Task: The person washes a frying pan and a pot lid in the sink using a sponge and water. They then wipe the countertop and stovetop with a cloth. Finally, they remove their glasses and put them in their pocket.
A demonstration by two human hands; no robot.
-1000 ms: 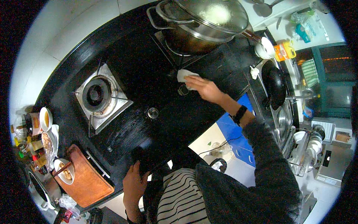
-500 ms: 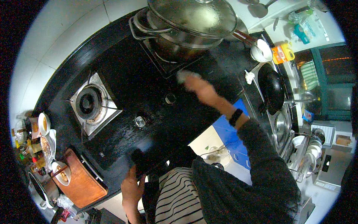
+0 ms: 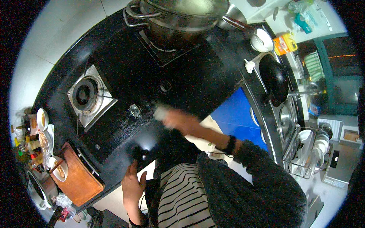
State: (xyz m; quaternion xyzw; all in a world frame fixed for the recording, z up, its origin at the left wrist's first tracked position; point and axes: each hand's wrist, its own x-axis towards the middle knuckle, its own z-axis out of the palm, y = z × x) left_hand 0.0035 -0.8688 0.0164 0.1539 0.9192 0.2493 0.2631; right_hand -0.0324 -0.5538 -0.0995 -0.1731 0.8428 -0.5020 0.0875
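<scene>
A pale, crumpled cloth or sponge (image 3: 161, 113), smeared by motion, is pressed under the fingers of my right hand (image 3: 180, 122). That hand is over the black glass stove top (image 3: 125, 131), close to a clear stove knob (image 3: 135, 110) on its left. Wet droplets cover the glass around the knob. At the front edge of the counter rests my left hand (image 3: 132, 182), fingers stretched out and thumb apart, holding nothing. A gas burner (image 3: 85, 93) with a metal drip plate lies farther left. The second knob (image 3: 165, 86) is beyond my right hand.
A large lidded steel pot (image 3: 178, 24) stands on the far burner. At left are a brown cutting board (image 3: 81, 180), a bowl with chopsticks (image 3: 60, 173) and several bottles. A black wok (image 3: 274, 79), white bowl (image 3: 262, 40), yellow jug (image 3: 285, 44) and dish rack (image 3: 302, 163) stand right.
My right hand has swept the pale cloth or sponge nearer and to the left, from near the pot to beside the knob. My left hand stays by the counter edge. The view has shifted slightly.
</scene>
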